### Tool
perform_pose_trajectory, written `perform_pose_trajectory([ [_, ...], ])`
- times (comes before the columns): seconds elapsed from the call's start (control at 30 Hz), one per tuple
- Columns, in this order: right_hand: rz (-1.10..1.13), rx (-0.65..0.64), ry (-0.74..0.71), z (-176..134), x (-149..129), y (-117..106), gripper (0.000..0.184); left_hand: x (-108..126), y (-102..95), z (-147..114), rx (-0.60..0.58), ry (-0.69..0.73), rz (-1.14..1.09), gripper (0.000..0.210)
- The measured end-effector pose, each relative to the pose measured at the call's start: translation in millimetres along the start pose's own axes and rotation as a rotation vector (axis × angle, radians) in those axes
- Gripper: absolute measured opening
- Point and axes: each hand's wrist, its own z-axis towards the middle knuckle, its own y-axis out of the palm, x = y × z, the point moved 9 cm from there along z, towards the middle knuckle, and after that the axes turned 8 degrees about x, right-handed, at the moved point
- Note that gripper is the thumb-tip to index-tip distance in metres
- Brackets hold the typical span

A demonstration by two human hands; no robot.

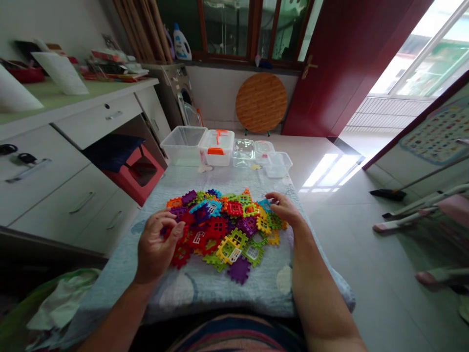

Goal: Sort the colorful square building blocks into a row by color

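Note:
A heap of colourful plastic interlocking building tiles (219, 227) lies in the middle of the cloth-covered table (227, 178). The tiles are square with notched edges, and some carry small white window frames. At the heap's left side is my left hand (157, 244), its fingers loosely curled and the thumb apart from them, with red tiles just beyond it. My right hand (284, 208) rests at the right edge of the heap, beside a blue tile (264, 205). Its fingers are stretched and spread, and I see nothing held between them. Whether either hand touches a tile is hard to make out.
Along the table's far end stand an open clear bin (183, 146), a lidded box with orange clips (219, 149) and several small clear containers (278, 165). White drawers (84, 195) and a red stool (141, 178) are at the left. A broom (388, 194) lies on the right.

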Motion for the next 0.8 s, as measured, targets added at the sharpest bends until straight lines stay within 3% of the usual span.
perform_pose_trajectory([
  [0.13, -0.049, -0.102, -0.037, -4, -7, 2, 0.055, -33, -5.1, 11, 0.097, -0.081, 0.119, 0.023],
  [0.33, -0.175, -0.184, -0.144, -8, -18, 5, 0.060, -49, -5.8, 7, 0.111, -0.115, 0.209, 0.027],
  [0.73, -0.052, -0.018, -0.127, -1, -22, 7, 0.028, -73, 0.1, 2, 0.066, -0.267, 0.193, 0.033],
  [0.8, -0.046, -0.009, -0.122, 1, -22, 7, 0.030, -76, 0.4, 0, 0.061, -0.300, 0.191, 0.033],
])
